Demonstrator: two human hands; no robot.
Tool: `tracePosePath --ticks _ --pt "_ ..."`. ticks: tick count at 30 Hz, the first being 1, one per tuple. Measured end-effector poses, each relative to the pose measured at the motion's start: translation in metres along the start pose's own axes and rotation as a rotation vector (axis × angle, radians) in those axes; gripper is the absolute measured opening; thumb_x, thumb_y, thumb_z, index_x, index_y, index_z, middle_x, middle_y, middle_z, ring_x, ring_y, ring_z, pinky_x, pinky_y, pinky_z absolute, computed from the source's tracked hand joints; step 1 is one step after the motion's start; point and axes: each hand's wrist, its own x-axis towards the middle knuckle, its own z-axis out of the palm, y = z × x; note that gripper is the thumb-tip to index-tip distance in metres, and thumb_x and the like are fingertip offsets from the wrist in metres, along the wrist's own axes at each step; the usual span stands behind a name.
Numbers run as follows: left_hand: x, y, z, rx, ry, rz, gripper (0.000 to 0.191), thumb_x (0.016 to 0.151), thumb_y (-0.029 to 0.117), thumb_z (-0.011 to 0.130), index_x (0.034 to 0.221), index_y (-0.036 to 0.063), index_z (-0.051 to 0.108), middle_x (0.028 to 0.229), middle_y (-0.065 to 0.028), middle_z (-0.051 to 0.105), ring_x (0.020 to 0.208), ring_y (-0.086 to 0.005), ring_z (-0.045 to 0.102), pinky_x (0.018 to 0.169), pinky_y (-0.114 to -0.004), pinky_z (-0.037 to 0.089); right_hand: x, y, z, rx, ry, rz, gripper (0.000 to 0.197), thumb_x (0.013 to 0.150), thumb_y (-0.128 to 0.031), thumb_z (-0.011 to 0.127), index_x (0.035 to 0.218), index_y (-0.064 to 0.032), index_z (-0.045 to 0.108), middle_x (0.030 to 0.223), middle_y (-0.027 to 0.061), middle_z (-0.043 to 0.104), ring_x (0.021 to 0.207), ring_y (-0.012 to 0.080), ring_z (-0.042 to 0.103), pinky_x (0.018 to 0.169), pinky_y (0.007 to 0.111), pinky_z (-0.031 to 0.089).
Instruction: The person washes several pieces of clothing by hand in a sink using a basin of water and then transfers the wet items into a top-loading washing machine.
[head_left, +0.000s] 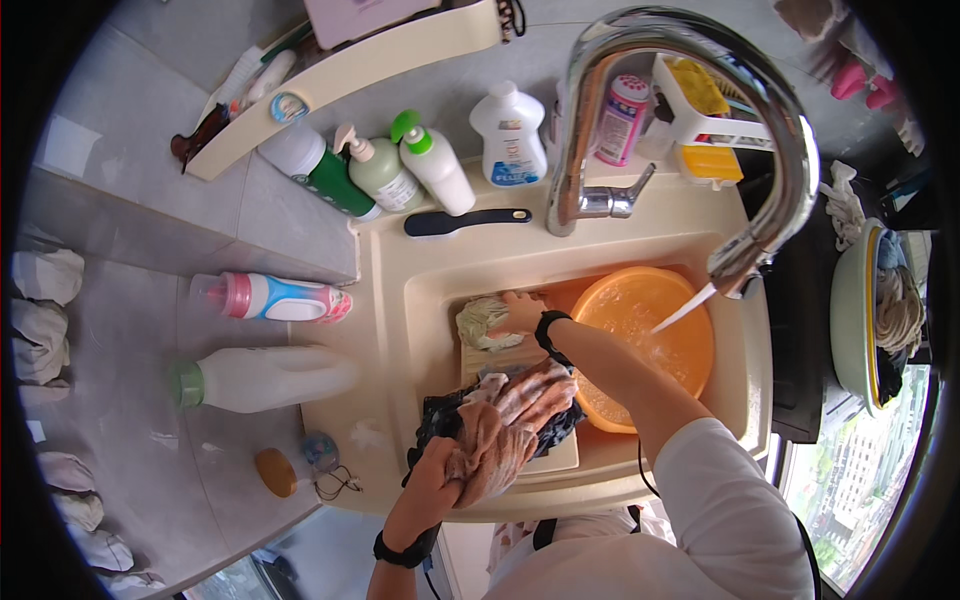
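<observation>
My left hand (433, 480), low in the view, grips a wet reddish-brown cloth (502, 435) with suds on it. That cloth lies over a dark garment (442, 416) on a cream washboard (555, 459) in the sink. Farther up, my right hand (519, 313) rests on a crumpled pale green cloth (484, 322) at the washboard's far end, its fingers spread; whether they grip the cloth I cannot tell. Beside the washboard, water from the chrome faucet (682, 22) runs into an orange basin (701, 330) that holds water.
Along the sink's back rim are a black-handled brush (466, 222), pump bottles (439, 172), a white bottle (510, 135) and a sponge caddy (682, 124). A large white bottle (277, 379) stands left. At right, a pale green basin (851, 315) holds cloths and a mop head.
</observation>
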Motion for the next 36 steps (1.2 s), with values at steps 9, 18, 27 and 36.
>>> tracePosePath --ticks 9,18,27,36 --pt "-0.001 -0.012 -0.002 -0.124 0.006 0.002 0.025 0.069 -0.002 0.049 0.094 -0.0004 0.047 0.093 -0.0173 0.045 0.088 -0.0365 0.046 0.08 -0.036 0.039 0.012 0.02 0.001 -0.055 0.199 -0.323 0.038 0.064 -0.025 0.068 0.092 0.0002 0.061 0.084 0.019 0.065 0.082 0.0307 0.065 0.074 0.039 0.051" --pt "-0.002 -0.007 0.003 -0.199 0.077 0.061 0.024 0.072 -0.004 0.047 0.096 0.0003 0.049 0.09 -0.0121 0.049 0.082 -0.0255 0.05 0.078 -0.031 0.041 -0.227 0.05 -0.102 0.617 0.426 -0.212 0.038 0.068 -0.004 0.058 0.106 0.0036 0.062 0.079 0.0148 0.066 0.072 0.0189 0.063 0.072 0.029 0.051" --pt "0.052 0.053 0.007 -1.003 0.157 0.046 0.03 0.082 -0.007 0.041 0.108 0.0034 0.05 0.112 -0.0066 0.054 0.108 -0.0157 0.051 0.094 -0.03 0.041 -0.245 0.184 -0.044 0.281 0.492 0.055 0.028 0.071 -0.008 0.059 0.099 -0.002 0.061 0.085 0.0153 0.066 0.082 0.0312 0.064 0.074 0.038 0.05" --pt "0.12 0.003 0.016 0.324 -0.099 0.096 0.051 0.081 0.026 0.069 0.121 -0.0003 0.05 0.115 -0.0196 0.05 0.1 -0.0369 0.056 0.089 -0.037 0.045 -0.203 0.207 0.009 -0.196 -0.009 -0.185 0.017 0.076 -0.008 0.057 0.093 -0.0048 0.06 0.099 0.0174 0.061 0.094 0.0369 0.059 0.078 0.047 0.047"
